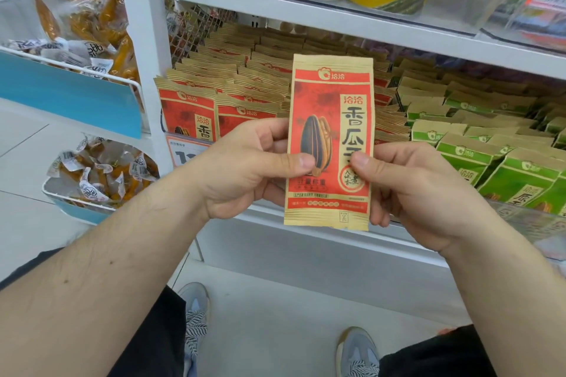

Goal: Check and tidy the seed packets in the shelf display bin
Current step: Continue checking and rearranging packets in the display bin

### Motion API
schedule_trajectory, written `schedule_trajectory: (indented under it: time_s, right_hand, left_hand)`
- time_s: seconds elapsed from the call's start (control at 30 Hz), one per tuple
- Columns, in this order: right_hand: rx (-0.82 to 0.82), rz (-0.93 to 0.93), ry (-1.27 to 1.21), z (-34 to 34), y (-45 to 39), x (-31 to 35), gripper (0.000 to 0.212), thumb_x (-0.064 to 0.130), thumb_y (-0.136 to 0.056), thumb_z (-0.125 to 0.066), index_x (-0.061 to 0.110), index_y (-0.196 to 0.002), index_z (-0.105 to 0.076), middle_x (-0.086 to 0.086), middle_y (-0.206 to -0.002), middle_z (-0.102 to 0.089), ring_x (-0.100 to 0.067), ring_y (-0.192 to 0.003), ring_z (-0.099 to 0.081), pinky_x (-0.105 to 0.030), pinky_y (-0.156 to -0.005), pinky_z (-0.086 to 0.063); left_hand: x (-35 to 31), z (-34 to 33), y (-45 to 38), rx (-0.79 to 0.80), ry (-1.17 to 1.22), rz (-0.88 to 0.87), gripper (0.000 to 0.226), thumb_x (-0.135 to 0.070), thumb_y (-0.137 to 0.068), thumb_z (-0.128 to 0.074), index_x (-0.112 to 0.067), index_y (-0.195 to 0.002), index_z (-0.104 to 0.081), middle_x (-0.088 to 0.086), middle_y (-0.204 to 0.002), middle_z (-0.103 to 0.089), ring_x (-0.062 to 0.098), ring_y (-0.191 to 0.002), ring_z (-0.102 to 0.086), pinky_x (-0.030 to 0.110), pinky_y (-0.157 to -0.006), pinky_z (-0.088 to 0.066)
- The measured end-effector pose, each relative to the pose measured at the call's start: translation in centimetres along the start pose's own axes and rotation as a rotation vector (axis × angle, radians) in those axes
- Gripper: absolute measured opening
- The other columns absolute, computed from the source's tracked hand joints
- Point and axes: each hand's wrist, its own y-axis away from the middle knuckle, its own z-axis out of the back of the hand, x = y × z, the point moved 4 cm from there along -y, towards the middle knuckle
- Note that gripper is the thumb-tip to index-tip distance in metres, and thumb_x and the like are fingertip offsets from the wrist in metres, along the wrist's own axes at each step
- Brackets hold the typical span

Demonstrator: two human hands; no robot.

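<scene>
The red and tan paper seed packet (pixel 330 144) I pinch between my left hand (pixel 245 168) and my right hand (pixel 410 190) looks matt and kraft-like, with fine ribbed crimping at its top and bottom seals. The rows of red paper packets (pixel 214 95) and green paper packets (pixel 477 144) in the bin share that dull, fibrous finish. The white shelf edge (pixel 337 18) looks like smooth painted metal, and the clear snack wrappers (pixel 101 168) are glossy, crinkled plastic.
</scene>
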Motion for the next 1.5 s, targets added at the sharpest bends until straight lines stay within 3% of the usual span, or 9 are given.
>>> schedule_trajectory:
  time_s: [0.2, 0.47, 0.63, 0.8, 0.9, 1.0, 1.27, 1.37, 1.5]
  right_hand:
    - [-0.022, 0.090, 0.008, 0.0, 0.1, 0.5, 0.042, 0.027, -0.076, -0.064, -0.015, -0.071, -0.055, -0.025, -0.059, -0.062, -0.015, -0.033, -0.048, -0.020, -0.034, -0.037]
    - [-0.055, 0.147, 0.092, 0.2, 0.2, 0.4, 0.032, 0.024, -0.076, -0.066, -0.008, -0.075, -0.063, -0.033, -0.063, -0.061, -0.018, -0.037, -0.052, -0.025, -0.037, -0.042]
    - [-0.187, 0.182, 0.183, 0.0, 0.6, 0.9, 0.028, 0.026, -0.080, -0.074, -0.001, -0.074, -0.068, -0.021, -0.054, -0.060, -0.016, -0.037, -0.049, -0.024, -0.039, -0.039]
    - [-0.628, 0.554, 0.768, -1.6, 2.0, 2.3, 0.020, 0.040, -0.077, -0.072, 0.020, -0.075, -0.072, 0.008, -0.056, -0.059, -0.009, -0.052, -0.050, -0.020, -0.050, -0.041]
    - [-0.584, 0.600, 0.947, -3.7, 2.0, 1.8, 0.027, 0.040, -0.076, -0.071, 0.017, -0.085, -0.063, 0.007, -0.069, -0.059, -0.017, -0.060, -0.057, -0.035, -0.054, -0.050]
    - [-0.505, 0.522, 1.020, -5.2, 1.8, 0.9, 0.043, 0.045, -0.067, -0.076, 0.020, -0.090, -0.050, 0.008, -0.079, -0.057, -0.024, -0.066, -0.060, -0.040, -0.054, -0.052]
    - [-0.389, 0.245, 0.468, -2.8, 0.9, 0.3, 0.055, 0.041, -0.053, -0.076, 0.034, -0.103, -0.053, 0.012, -0.095, -0.053, 0.001, -0.064, -0.043, -0.012, -0.057, -0.033]
    - [-0.344, 0.198, 0.229, -2.4, 0.5, 0.2, 0.053, 0.019, -0.070, -0.078, 0.022, -0.117, -0.054, 0.008, -0.101, -0.064, 0.003, -0.071, -0.058, -0.014, -0.062, -0.045]
    - [-0.329, 0.146, 0.120, -1.4, 0.2, 0.0, 0.009, 0.018, -0.090, -0.066, 0.017, -0.097, -0.072, 0.001, -0.088, -0.076, -0.017, -0.081, -0.073, -0.040, -0.072, -0.058]
  left_hand:
    - [0.2, 0.6, 0.0, 0.078, -0.003, -0.058, 0.047, 0.002, -0.066, -0.081, -0.014, -0.108, -0.067, 0.014, -0.101, -0.072, 0.028, -0.082, -0.072, 0.042, -0.061, -0.062]
    - [0.2, 1.2, 0.0, 0.110, -0.043, -0.109, 0.060, -0.030, -0.058, -0.091, -0.020, -0.114, -0.068, 0.021, -0.117, -0.067, 0.039, -0.100, -0.067, 0.061, -0.077, -0.053]
    - [-0.2, 0.9, 0.0, 0.000, -0.186, -0.125, 0.046, -0.006, -0.075, -0.076, -0.014, -0.117, -0.062, 0.010, -0.108, -0.072, 0.028, -0.092, -0.072, 0.039, -0.065, -0.061]
    - [-0.6, -0.3, 0.0, -0.125, -0.363, -0.194, 0.057, -0.031, -0.076, -0.082, -0.026, -0.126, -0.055, -0.004, -0.114, -0.071, 0.024, -0.096, -0.072, 0.046, -0.075, -0.061]
    - [0.2, -1.6, 0.4, 0.052, -0.192, -0.145, 0.064, -0.050, -0.068, -0.080, -0.009, -0.113, -0.060, 0.009, -0.108, -0.070, 0.026, -0.101, -0.068, 0.042, -0.080, -0.059]
    - [0.6, -1.9, 0.4, 0.050, -0.107, -0.120, 0.038, -0.032, -0.072, -0.082, -0.009, -0.098, -0.066, 0.014, -0.096, -0.067, 0.027, -0.089, -0.066, 0.032, -0.074, -0.058]
    - [1.8, -1.0, 0.2, 0.059, 0.036, 0.178, 0.035, -0.012, -0.071, -0.057, -0.015, -0.104, -0.067, 0.007, -0.096, -0.074, 0.022, -0.078, -0.072, 0.042, -0.062, -0.060]
    - [1.8, -0.6, 0.0, 0.151, -0.044, 0.189, 0.037, -0.009, -0.069, -0.064, -0.022, -0.102, -0.072, 0.008, -0.104, -0.074, 0.026, -0.087, -0.071, 0.042, -0.069, -0.059]
    - [2.1, -0.5, 0.3, 0.271, -0.135, 0.218, 0.045, -0.015, -0.070, -0.073, -0.021, -0.113, -0.063, 0.011, -0.113, -0.071, 0.031, -0.099, -0.069, 0.041, -0.075, -0.059]
